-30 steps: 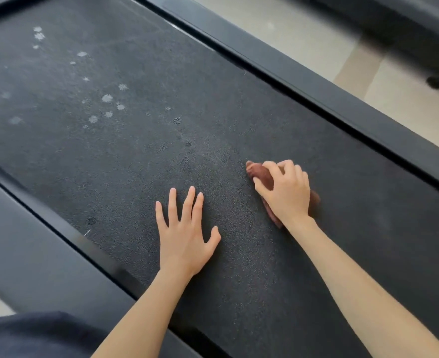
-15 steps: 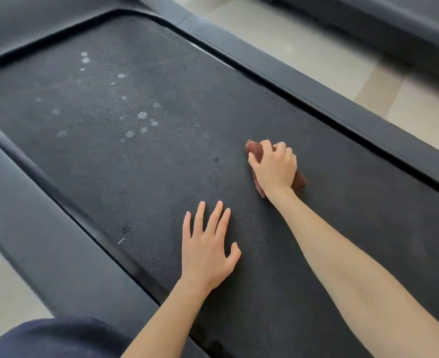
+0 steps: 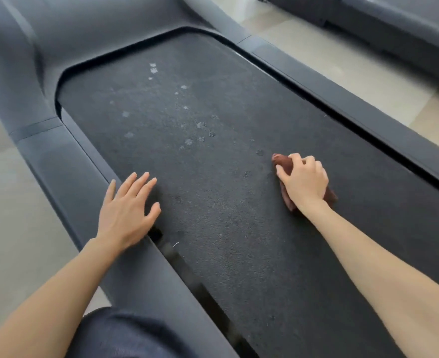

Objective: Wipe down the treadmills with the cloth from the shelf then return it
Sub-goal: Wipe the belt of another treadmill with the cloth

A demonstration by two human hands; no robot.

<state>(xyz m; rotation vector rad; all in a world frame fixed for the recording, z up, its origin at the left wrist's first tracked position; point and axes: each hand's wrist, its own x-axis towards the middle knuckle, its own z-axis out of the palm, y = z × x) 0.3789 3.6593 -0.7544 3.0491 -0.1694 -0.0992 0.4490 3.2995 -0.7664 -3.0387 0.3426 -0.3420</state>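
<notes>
With right hand [image 3: 303,182] clenched on cloth [image 3: 281,162] mid-belt [image 3: 213,241] and left hand [image 3: 125,208] spread at belt's left edge, push firm overlapping strokes toward pale spots [image 3: 187,141] further up belt.

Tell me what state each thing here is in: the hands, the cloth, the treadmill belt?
cloth: bunched, mostly hidden under the right hand.
right hand: curled round the cloth, pressing it on the belt.
left hand: open, fingers straight, holding nothing, at the belt's left edge.
belt: pale spots beyond the cloth.
</notes>
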